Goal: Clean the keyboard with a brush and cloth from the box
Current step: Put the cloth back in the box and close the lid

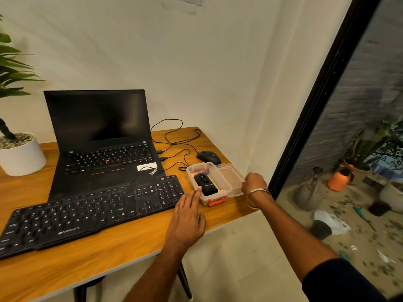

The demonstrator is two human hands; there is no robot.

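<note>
Two hands work at the frame's centre right. Lower left lies the keyboard (91, 212) on the table (109, 253). Right of it, the left hand (187, 219) is spread flat, fingertips touching the clear box (209, 184). Further right, the right hand (254, 184) grips the box's open lid (232, 177).
</note>
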